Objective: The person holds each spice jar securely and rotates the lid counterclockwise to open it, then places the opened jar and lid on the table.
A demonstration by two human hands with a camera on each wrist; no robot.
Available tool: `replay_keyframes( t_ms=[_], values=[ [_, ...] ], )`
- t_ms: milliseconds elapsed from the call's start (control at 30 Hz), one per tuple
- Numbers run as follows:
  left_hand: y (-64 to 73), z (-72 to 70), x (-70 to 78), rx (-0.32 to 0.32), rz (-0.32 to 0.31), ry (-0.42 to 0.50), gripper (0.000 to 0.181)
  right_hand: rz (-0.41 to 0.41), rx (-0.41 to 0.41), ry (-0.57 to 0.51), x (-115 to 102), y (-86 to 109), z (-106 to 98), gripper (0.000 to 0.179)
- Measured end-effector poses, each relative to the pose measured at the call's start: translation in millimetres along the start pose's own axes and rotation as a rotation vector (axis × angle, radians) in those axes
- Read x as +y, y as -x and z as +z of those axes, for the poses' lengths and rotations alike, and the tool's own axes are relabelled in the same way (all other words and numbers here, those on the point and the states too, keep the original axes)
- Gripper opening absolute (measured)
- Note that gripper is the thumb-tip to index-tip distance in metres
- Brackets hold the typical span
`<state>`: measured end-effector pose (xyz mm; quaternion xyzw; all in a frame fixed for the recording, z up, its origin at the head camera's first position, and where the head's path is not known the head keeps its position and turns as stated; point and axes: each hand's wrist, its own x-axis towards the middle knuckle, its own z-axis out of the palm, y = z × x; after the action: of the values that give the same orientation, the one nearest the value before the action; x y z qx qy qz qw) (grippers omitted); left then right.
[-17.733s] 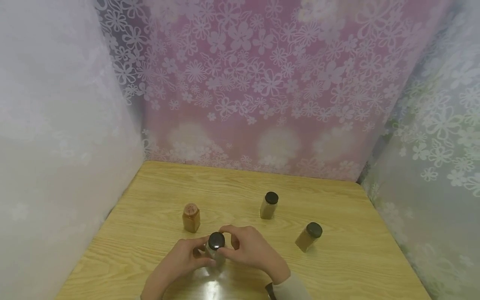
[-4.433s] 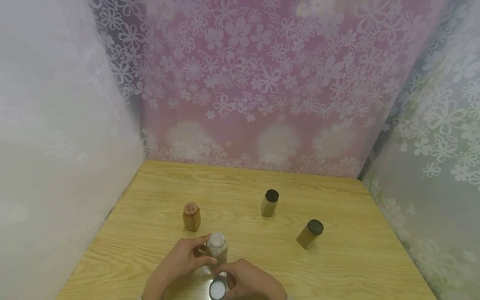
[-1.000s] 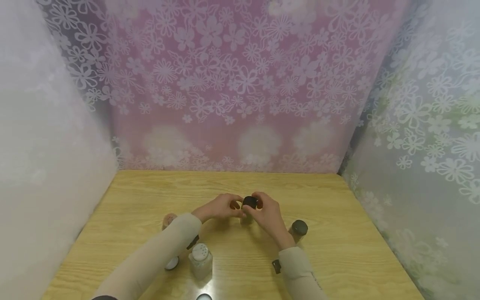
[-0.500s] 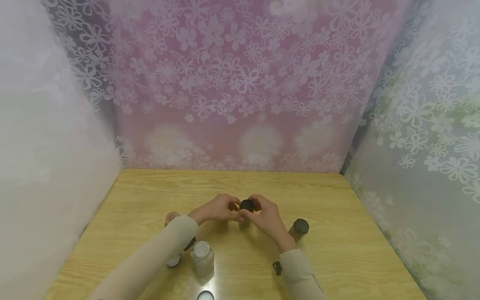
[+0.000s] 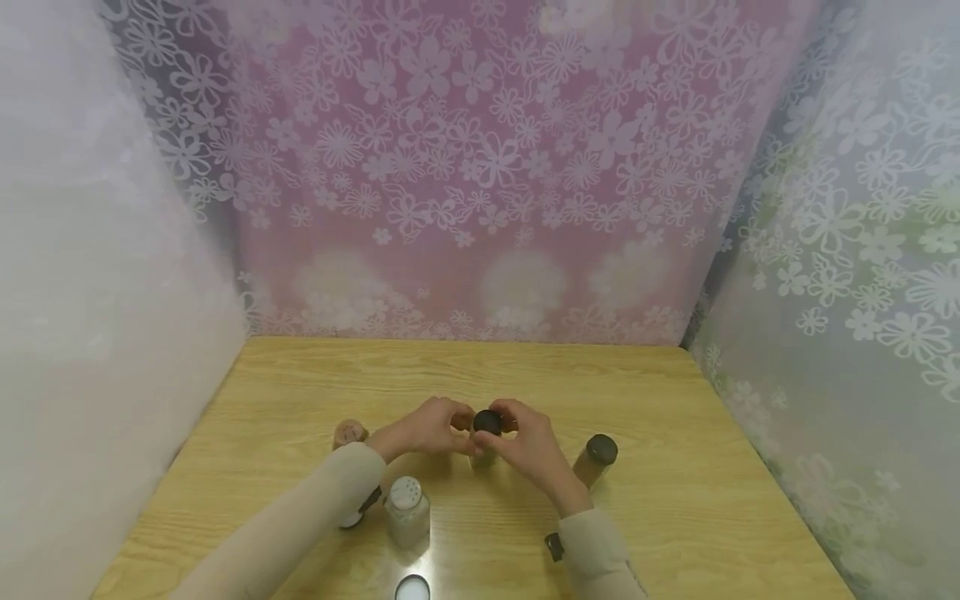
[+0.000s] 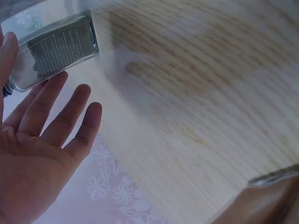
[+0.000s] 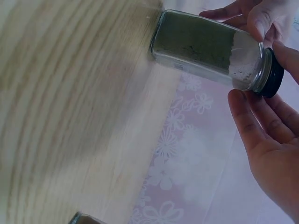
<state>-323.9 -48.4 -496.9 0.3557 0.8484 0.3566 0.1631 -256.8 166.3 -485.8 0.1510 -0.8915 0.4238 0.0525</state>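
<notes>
A clear glass spice jar [image 7: 201,46] with greenish powder and a black lid [image 5: 487,422] stands between both hands. My left hand [image 5: 431,427] pinches the jar's upper body between thumb and fingers, its other fingers spread beneath in the left wrist view. My right hand [image 7: 275,149] has thumb and fingertips round the black lid, which sits on the jar's neck. Nearer the front is a glass shaker [image 5: 408,521] with a white perforated top. A loose cap [image 5: 412,588] lies at the front edge of the view, white inside up.
An orange-brown shaker [image 5: 350,432] stands left, partly behind my left sleeve [image 5: 292,521]. A second loose cap [image 5: 351,520] shows beside that sleeve. Right of my right hand is another black-lidded jar [image 5: 600,454]. Patterned curtains [image 5: 480,208] enclose the wooden table [image 5: 660,517].
Earlier both hands were at the front shaker, whose black cap came off and now lies on the table. Over the last second the hands and back jar have shifted left and nearer.
</notes>
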Motion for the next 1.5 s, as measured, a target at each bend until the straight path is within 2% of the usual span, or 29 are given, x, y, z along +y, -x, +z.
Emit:
replay_keyframes(
  t_ms=[200,433,600,800,1100,1167,1300,1367,1500],
  values=[
    [6.6,1.6,-1.1,-0.002,0.004,0.024,0.049,-0.014,0.010,-0.038,-4,3.7,4,0.043],
    [11.1,0.1,3.4,-0.001,0.044,-0.020,0.040,-0.070,0.012,-0.043,-5,6.2,5,0.038],
    [11.7,-1.3,5.3,-0.004,0.073,-0.046,0.040,-0.098,0.006,-0.034,-4,5.7,5,0.036],
    [11.4,-2.4,7.2,-0.024,0.051,-0.036,0.040,-0.093,0.004,-0.003,-1,4.9,6,0.036],
    [13.5,-0.4,4.6,-0.018,0.050,-0.011,0.044,-0.134,-0.081,-0.032,2,8.9,2,0.045],
    [13.9,0.5,4.7,-0.018,0.037,0.002,0.046,-0.127,-0.077,-0.062,4,10.6,1,0.051],
    [14.0,1.7,4.2,-0.010,0.014,0.007,0.052,-0.042,-0.038,-0.147,8,13.3,-2,0.057],
    [14.3,1.7,4.1,-0.005,0.002,0.008,0.053,-0.008,-0.022,-0.183,9,14.5,-3,0.051],
    [14.5,1.2,4.3,-0.005,0.003,0.015,0.052,-0.013,-0.022,-0.190,12,16.5,-5,0.037]
  ],
)
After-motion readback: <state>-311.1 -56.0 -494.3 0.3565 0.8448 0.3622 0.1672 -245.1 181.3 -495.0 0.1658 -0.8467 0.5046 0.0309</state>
